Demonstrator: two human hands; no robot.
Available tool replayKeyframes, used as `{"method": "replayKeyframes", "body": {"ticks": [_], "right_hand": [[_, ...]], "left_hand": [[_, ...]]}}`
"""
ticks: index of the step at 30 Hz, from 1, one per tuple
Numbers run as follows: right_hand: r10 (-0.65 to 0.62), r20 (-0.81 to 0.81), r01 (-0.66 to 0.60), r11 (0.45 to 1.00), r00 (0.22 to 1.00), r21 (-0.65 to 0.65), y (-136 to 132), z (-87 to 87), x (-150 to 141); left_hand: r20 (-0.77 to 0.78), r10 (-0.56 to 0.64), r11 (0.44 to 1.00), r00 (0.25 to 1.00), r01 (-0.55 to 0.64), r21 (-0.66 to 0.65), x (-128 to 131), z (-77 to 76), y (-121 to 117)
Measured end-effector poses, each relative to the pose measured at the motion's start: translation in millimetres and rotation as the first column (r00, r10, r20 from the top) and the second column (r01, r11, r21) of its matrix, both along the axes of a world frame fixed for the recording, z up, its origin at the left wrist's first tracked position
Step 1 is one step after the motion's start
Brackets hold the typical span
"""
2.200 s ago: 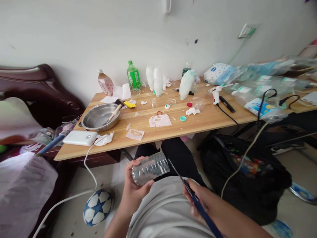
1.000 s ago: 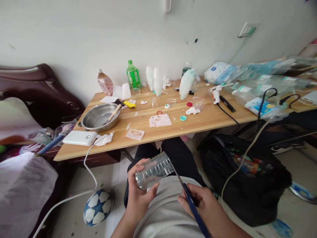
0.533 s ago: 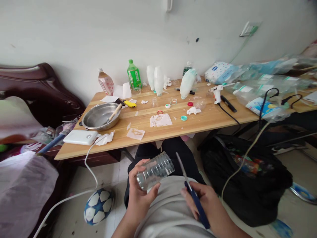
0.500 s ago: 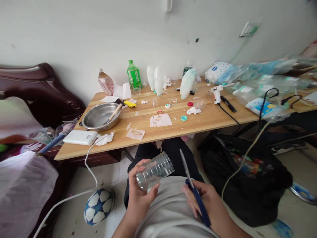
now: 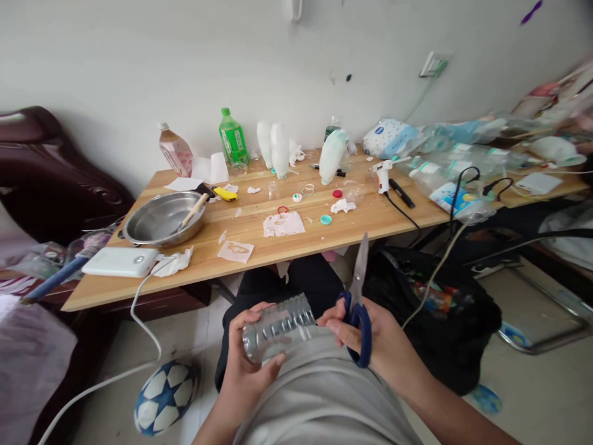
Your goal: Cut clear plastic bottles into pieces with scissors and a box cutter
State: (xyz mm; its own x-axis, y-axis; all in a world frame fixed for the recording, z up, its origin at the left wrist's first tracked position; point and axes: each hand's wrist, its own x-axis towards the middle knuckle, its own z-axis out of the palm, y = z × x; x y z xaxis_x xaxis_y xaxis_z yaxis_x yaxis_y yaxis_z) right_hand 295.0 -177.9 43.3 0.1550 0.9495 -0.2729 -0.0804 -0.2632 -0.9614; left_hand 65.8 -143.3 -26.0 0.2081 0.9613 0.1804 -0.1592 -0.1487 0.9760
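Note:
My left hand point(image 5: 248, 371) is wrapped round a clear ribbed piece of plastic bottle point(image 5: 278, 318), held on its side above my lap. My right hand point(image 5: 370, 340) grips blue-handled scissors point(image 5: 359, 303) with the blades closed and pointing up. The fingertips of my right hand touch the open end of the bottle piece. Both hands are in front of the near edge of the wooden table point(image 5: 296, 241).
On the table are a steel bowl point(image 5: 162, 217) with a brush, a white power bank point(image 5: 121, 262), a green bottle point(image 5: 233, 137), white bottle pieces point(image 5: 278, 148), bottle caps, paper scraps and a glue gun point(image 5: 383, 176). A black bag point(image 5: 445, 315) lies at the right, a football point(image 5: 164, 395) by my left leg.
My right hand has swung the scissors upright and moved in to touch the bottle piece's open end. The view has shifted right.

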Motion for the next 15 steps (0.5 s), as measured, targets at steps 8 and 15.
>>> {"method": "replayKeyframes", "body": {"ticks": [8, 15], "right_hand": [[0.001, -0.124, -0.011, 0.997, 0.992, -0.075, 5, 4.3, -4], [-0.054, -0.084, 0.048, 0.996, 0.995, -0.073, 6, -8.9, -2]], "left_hand": [[-0.109, -0.092, 0.983, 0.99, 0.108, 0.15, 9, 2.2, -1], [-0.125, -0.094, 0.961, 0.988, 0.123, 0.247, 8, -6.5, 1]]}}
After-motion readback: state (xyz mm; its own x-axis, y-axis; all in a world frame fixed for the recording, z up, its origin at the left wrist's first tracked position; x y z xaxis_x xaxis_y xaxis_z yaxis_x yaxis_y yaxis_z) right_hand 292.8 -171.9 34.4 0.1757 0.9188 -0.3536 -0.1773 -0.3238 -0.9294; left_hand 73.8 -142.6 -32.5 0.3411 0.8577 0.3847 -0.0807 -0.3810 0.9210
